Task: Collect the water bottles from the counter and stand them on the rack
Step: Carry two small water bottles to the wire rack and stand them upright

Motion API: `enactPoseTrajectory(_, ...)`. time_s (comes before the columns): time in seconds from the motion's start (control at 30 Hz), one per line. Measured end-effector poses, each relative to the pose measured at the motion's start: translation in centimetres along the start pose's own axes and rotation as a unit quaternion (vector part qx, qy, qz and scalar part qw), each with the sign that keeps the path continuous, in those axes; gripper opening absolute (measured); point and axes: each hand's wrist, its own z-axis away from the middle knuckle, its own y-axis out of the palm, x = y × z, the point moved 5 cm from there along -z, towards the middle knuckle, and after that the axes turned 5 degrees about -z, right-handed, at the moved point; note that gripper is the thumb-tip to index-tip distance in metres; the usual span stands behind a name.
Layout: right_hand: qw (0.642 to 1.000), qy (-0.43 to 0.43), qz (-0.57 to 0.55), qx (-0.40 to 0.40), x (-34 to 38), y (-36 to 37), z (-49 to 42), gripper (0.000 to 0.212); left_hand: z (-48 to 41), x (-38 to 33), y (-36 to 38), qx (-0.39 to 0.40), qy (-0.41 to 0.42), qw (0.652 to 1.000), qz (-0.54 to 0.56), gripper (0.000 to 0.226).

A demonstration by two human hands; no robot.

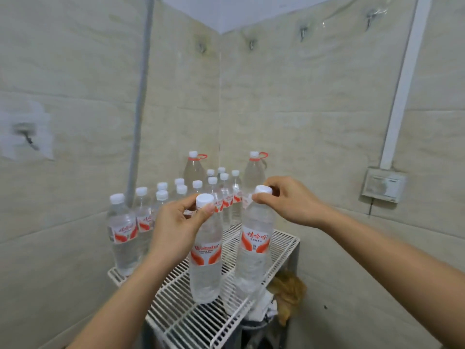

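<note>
The person is holding two full water bottles upright over the front of the white wire rack (191,323), the left hand (176,227) pinching its fingers (205,210) on the cap of the left bottle (205,268) and the right hand (292,200) clamping its fingers (261,197) round the neck of the right bottle (254,250); whether the bases are touching the wires I cannot tell. Being full, they are looking heavy, thin-walled and slick, so the stiff neck is seeming the soundest hold, and each base is going to need setting flat across the wires.
</note>
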Motion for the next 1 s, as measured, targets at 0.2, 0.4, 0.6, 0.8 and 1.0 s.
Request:
enactPoseTrajectory(0.2, 0.998, 0.015, 0.011, 0.059, -5.9, 3.1, -7.4, 0.031, -4.8, 5.5, 4.8, -0.005, -0.051, 0.999, 0.011, 0.017)
enactPoseTrajectory(0.4, 0.989, 0.001, 0.035, 0.141, -11.6, 5.4, -13.3, 0.034, -7.4, 10.2, 8.2, -0.012, -0.086, 0.996, -0.02, 0.016)
enactPoseTrajectory(0.6, 0.97, -0.07, 0.093, 0.215, -14.8, 7.2, -18.8, 0.035, -10.8, 11.1, 10.1, -0.06, -0.119, 0.99, -0.052, 0.016)
enactPoseTrajectory(0.8, 0.95, -0.132, 0.168, 0.228, -16.2, 8.6, -21.8, 0.033, -13.5, 11.9, 12.0, -0.087, -0.131, 0.985, -0.077, 0.019)
enactPoseTrajectory(1.0, 0.95, -0.158, 0.154, 0.221, -17.3, 9.0, -23.3, 0.033, -15.2, 12.7, 13.7, -0.064, -0.137, 0.984, -0.095, 0.02)
